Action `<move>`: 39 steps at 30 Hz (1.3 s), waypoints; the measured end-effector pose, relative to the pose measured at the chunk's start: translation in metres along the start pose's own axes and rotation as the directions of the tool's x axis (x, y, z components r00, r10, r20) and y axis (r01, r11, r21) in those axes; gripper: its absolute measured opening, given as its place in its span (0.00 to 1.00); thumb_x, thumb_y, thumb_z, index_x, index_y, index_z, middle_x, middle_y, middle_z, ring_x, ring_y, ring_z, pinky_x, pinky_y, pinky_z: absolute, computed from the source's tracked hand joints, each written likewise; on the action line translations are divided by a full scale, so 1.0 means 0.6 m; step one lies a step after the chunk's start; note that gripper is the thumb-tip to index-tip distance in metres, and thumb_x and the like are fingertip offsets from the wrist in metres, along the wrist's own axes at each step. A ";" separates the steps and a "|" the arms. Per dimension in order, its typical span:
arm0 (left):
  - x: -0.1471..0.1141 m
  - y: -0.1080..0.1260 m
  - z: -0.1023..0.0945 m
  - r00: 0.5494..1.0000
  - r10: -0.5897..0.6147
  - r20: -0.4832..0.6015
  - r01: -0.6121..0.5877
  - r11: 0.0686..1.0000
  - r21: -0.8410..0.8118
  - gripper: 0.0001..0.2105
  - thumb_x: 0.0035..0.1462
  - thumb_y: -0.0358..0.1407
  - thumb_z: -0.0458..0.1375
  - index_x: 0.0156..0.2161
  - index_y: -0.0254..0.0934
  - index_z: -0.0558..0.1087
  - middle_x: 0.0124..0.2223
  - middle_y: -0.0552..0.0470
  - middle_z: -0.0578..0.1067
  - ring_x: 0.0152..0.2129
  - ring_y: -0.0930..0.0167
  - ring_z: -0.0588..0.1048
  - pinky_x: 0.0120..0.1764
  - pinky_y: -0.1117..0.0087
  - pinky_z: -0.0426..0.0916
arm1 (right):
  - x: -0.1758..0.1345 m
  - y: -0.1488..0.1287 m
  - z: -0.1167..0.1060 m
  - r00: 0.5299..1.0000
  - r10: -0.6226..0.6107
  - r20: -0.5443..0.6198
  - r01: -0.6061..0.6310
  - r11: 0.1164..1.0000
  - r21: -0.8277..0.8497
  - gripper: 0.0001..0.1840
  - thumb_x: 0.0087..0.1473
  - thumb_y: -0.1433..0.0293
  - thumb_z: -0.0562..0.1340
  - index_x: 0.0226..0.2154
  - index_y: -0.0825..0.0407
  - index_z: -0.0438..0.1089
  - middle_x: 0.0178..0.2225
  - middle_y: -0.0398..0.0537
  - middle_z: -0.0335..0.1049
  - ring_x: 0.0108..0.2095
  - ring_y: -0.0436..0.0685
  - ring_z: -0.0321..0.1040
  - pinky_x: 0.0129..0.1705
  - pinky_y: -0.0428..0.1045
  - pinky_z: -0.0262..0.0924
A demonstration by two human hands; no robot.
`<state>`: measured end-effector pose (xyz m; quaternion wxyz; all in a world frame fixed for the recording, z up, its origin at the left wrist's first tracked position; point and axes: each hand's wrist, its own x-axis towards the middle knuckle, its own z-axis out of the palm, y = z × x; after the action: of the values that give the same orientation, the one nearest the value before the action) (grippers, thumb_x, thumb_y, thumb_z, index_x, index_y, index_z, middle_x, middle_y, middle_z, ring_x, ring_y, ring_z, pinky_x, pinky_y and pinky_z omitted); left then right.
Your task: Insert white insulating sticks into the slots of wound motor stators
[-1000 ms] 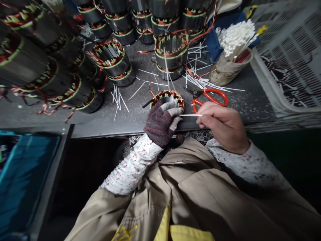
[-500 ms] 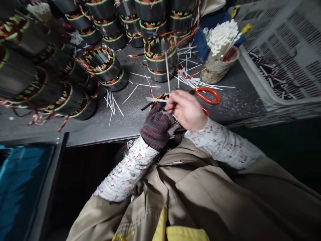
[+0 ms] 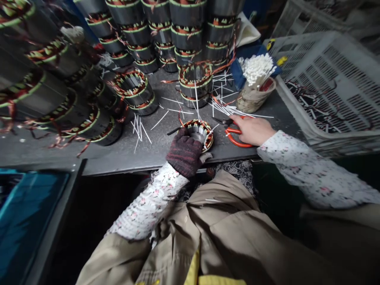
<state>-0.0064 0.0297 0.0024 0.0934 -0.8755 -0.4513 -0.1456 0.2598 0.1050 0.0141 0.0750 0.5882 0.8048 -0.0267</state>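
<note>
My left hand, in a dark knitted glove, is closed on the near-left side of a motor stator with copper windings and a pale green edge. It sits at the bench's front edge, and the glove hides part of it. A thin white tie strip sticks up from the far side of the ring, and a black sleeved lead points left. To the right, my bare right hand has its fingers around the red handles of a pair of scissors. The dark blades point left, towards the stator.
Stacks of stators fill the back and left. Loose white strips lie scattered on the grey bench. A cup of white-tipped strips stands behind my right hand, beside a white plastic basket with wire scraps.
My right hand has left the white strip above the stator and moved right onto the scissors. My left hand still holds the stator. The view has shifted slightly.
</note>
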 end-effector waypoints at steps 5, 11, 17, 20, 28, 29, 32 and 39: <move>-0.021 -0.037 -0.011 0.991 0.133 -0.033 -0.134 0.991 -0.022 0.21 0.56 0.53 0.66 0.42 0.34 0.79 0.34 0.44 0.81 0.38 0.57 0.81 0.61 0.46 0.70 | -0.017 -0.023 -0.004 0.980 -0.106 -0.169 0.128 0.984 0.122 0.31 0.56 0.63 0.61 0.61 0.52 0.69 0.43 0.56 0.80 0.39 0.65 0.75 0.38 0.55 0.64; -0.030 -0.059 -0.006 0.982 0.186 -0.014 -0.186 0.980 -0.070 0.23 0.61 0.57 0.59 0.39 0.35 0.79 0.32 0.44 0.79 0.36 0.58 0.80 0.61 0.44 0.70 | -0.002 -0.074 0.001 0.916 -0.254 -0.311 0.285 0.957 0.058 0.28 0.56 0.62 0.61 0.56 0.57 0.73 0.42 0.61 0.80 0.43 0.67 0.74 0.42 0.56 0.62; -0.030 -0.059 -0.002 0.979 0.192 -0.066 -0.197 0.977 -0.078 0.23 0.62 0.56 0.59 0.39 0.35 0.78 0.32 0.44 0.79 0.36 0.59 0.80 0.61 0.45 0.71 | -0.009 -0.045 -0.015 0.916 -0.322 -0.238 0.351 0.932 0.090 0.25 0.56 0.62 0.60 0.54 0.49 0.74 0.37 0.52 0.80 0.35 0.62 0.72 0.35 0.53 0.57; -0.031 -0.058 -0.003 0.974 0.209 -0.088 -0.213 0.976 -0.044 0.23 0.61 0.55 0.60 0.39 0.33 0.78 0.32 0.42 0.79 0.36 0.59 0.80 0.61 0.46 0.72 | -0.027 -0.027 -0.024 0.891 -0.405 -0.206 0.426 0.902 0.067 0.26 0.53 0.61 0.62 0.53 0.49 0.74 0.40 0.56 0.79 0.40 0.65 0.72 0.40 0.56 0.60; -0.033 -0.051 -0.003 0.984 0.138 -0.113 -0.152 0.979 -0.134 0.24 0.60 0.55 0.63 0.49 0.36 0.77 0.48 0.41 0.81 0.48 0.56 0.79 0.65 0.40 0.66 | -0.053 -0.050 -0.039 0.834 -0.527 -0.162 0.531 0.847 -0.027 0.24 0.53 0.64 0.60 0.52 0.49 0.75 0.36 0.55 0.78 0.38 0.64 0.70 0.37 0.56 0.58; -0.033 -0.050 -0.003 0.986 0.132 -0.103 -0.145 0.981 -0.131 0.24 0.59 0.55 0.63 0.48 0.37 0.77 0.48 0.42 0.82 0.48 0.56 0.80 0.65 0.40 0.66 | -0.056 -0.057 -0.041 0.817 -0.551 -0.166 0.554 0.832 -0.033 0.24 0.53 0.64 0.61 0.52 0.49 0.75 0.37 0.56 0.78 0.38 0.65 0.71 0.38 0.56 0.58; -0.031 -0.047 -0.002 0.991 0.119 -0.066 -0.124 0.990 -0.073 0.24 0.57 0.57 0.65 0.43 0.36 0.78 0.42 0.43 0.82 0.44 0.57 0.80 0.64 0.42 0.67 | -0.059 -0.071 -0.043 0.826 -0.548 -0.129 0.551 0.834 -0.017 0.22 0.52 0.65 0.62 0.50 0.50 0.76 0.33 0.55 0.78 0.36 0.64 0.71 0.36 0.56 0.58; -0.029 -0.038 -0.003 0.973 -0.196 -0.121 0.151 0.940 -0.306 0.24 0.56 0.59 0.65 0.28 0.37 0.78 0.25 0.49 0.78 0.32 0.59 0.82 0.61 0.46 0.72 | -0.043 -0.037 0.006 0.961 -0.181 -0.208 0.225 0.950 0.216 0.39 0.56 0.58 0.60 0.67 0.56 0.61 0.52 0.61 0.77 0.47 0.70 0.75 0.46 0.60 0.70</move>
<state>-0.0351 0.0289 -0.0013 -0.0178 -0.8229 -0.4916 -0.2844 0.2467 0.0737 0.0135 -0.0742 0.5066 0.8557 -0.0753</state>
